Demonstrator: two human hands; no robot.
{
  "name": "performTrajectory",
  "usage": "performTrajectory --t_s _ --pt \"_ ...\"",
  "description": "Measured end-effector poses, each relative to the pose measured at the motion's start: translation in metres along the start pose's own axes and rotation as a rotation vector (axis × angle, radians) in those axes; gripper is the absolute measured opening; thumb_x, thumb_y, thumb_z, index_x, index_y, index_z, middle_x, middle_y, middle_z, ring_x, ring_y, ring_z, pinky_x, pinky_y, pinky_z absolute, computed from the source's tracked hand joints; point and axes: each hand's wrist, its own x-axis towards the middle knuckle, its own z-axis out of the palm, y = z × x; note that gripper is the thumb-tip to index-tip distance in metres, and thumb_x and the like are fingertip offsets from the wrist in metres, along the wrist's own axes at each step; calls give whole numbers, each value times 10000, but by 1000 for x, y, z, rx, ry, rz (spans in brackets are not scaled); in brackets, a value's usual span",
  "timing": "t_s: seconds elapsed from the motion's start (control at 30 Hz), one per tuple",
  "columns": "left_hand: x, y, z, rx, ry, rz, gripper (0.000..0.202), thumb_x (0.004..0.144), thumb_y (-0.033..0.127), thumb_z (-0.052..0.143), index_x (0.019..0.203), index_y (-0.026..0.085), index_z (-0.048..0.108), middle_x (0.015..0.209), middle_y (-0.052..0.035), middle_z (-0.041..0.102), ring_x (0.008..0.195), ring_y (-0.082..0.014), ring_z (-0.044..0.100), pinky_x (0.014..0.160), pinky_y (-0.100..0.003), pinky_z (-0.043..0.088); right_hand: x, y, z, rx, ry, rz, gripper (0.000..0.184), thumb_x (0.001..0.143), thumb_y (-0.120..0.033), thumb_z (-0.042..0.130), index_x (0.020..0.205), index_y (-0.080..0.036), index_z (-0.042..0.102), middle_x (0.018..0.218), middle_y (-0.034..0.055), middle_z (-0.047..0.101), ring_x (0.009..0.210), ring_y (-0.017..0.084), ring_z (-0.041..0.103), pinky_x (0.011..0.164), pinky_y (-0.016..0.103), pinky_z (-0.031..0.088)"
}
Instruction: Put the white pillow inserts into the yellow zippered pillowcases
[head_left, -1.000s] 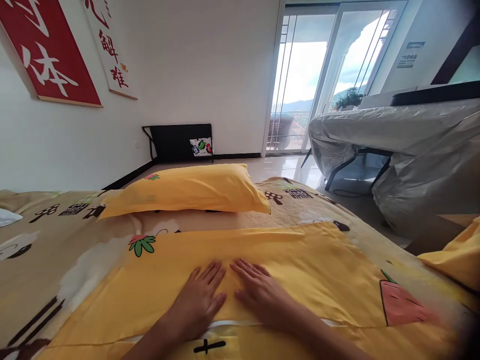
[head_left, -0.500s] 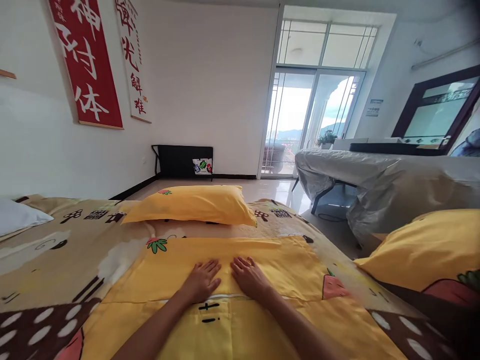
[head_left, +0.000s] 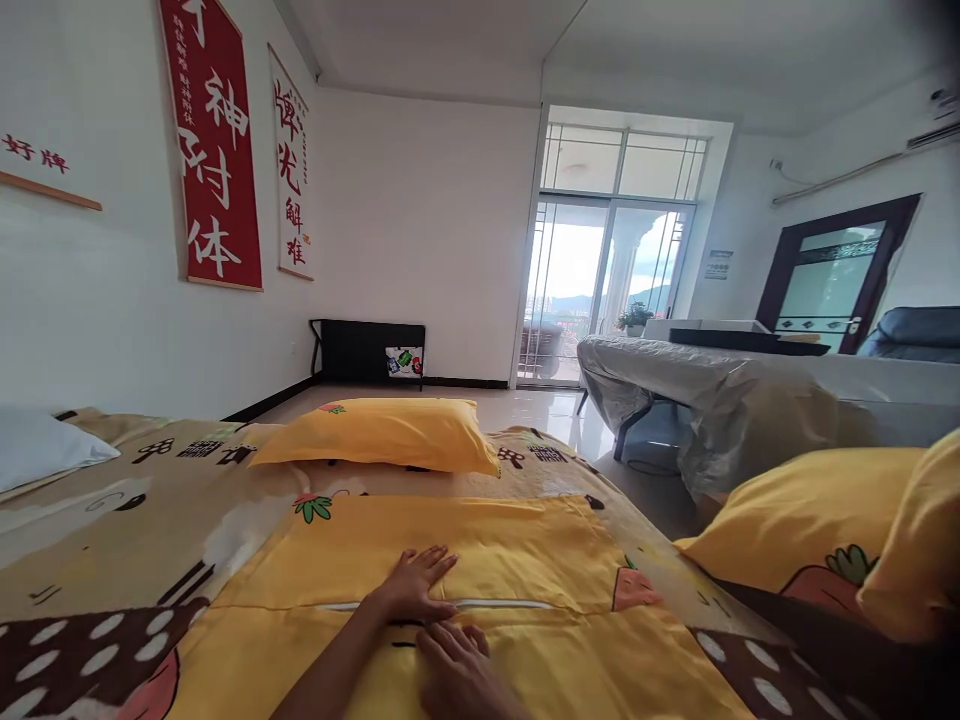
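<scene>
Pressing L hand (head_left: 411, 590), R hand (head_left: 454, 662) flat on yellow pillowcase (head_left: 480, 555).

Head view, my own limbs. Left hand (head_left: 411, 592): bare, slender, with long narrow fingers (head_left: 439, 558). Left forearm (head_left: 330, 668): bare along its whole visible length, slim, tapering to the wrist. Right hand (head_left: 459, 672): bare, broad across the back, cut off by the lower frame edge.

Left hand (head_left: 412, 590) lies flat, fingers spread — right hand (head_left: 457, 670) nearer, palm down.
</scene>
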Motion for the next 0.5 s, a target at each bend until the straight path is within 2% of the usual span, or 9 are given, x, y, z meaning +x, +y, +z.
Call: performTrajectory --t_s 0.13,0.3,0.43,0.5 --pt "-3 -1 3 -9 1 13 861 743 700 490 1459 311 212 1547 -41 170 1422 -260 171 1130 -517 129 11 9 12 -20 -10 25 441 744 -337 612 1176 -272 547 1260 49 596 1196 279 501 1016 422 327" --pt "0 -3 -3 -54 -9 -17 863 722 725 496 1447 327 250 1542 -19 205 1421 -234 182 1138 -464 149 11 0 9 -32 27 93 326 699 -279 634 1025 -258 638 1129 40 665 1103 263 565 992 420 347" --pt "9 -10 -8 -53 4 -76 863 711 708 519 1437 300 293 1539 -39 217 1421 -241 180 1137 -464 147 12 -9 6 -92 -69 68 314 694 -324 679 992 -228 668 1085 68 688 1059 278 594 960 429 382" --pt "15 -15 -10 -29 36 -107 870 695 694 542 1427 279 323 1539 -58 213 1421 -246 181 1137 -457 143 14 -10 7 -133 -94 49 206 751 -311 656 928 -212 687 982 86 713 1011 290 618 926 443 411"
